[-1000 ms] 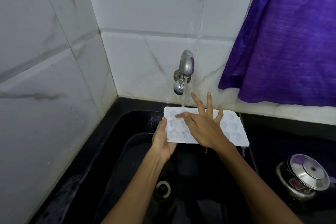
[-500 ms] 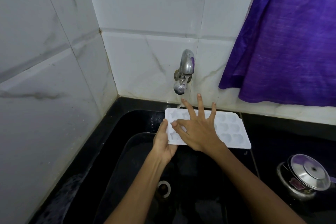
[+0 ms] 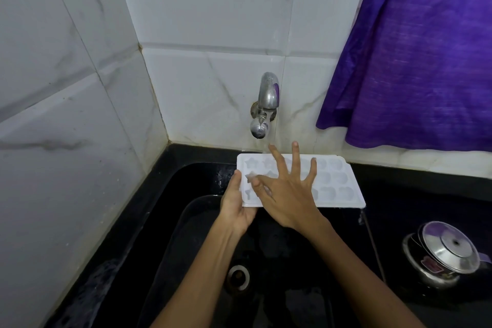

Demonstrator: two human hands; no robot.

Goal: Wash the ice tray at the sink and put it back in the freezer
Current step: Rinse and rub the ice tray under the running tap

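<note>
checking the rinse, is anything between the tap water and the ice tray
Partly. The right hand lies spread over the ice tray, its fingers reaching under the tap. The left hand only grips the tray's left end.

Right hand [image 3: 288,194] is sliding leftward across the ice tray [image 3: 335,184], thumb now rubbing the left-end moulds; more right-side cavities are showing uncovered. Tray is sitting slightly further right under the tap [image 3: 265,106].

Black stone bench [image 3: 426,189] with sunken black sink [image 3: 170,234], steel pressure cooker [image 3: 444,255] standing on bench right of sink, wet patches along left rim
</note>
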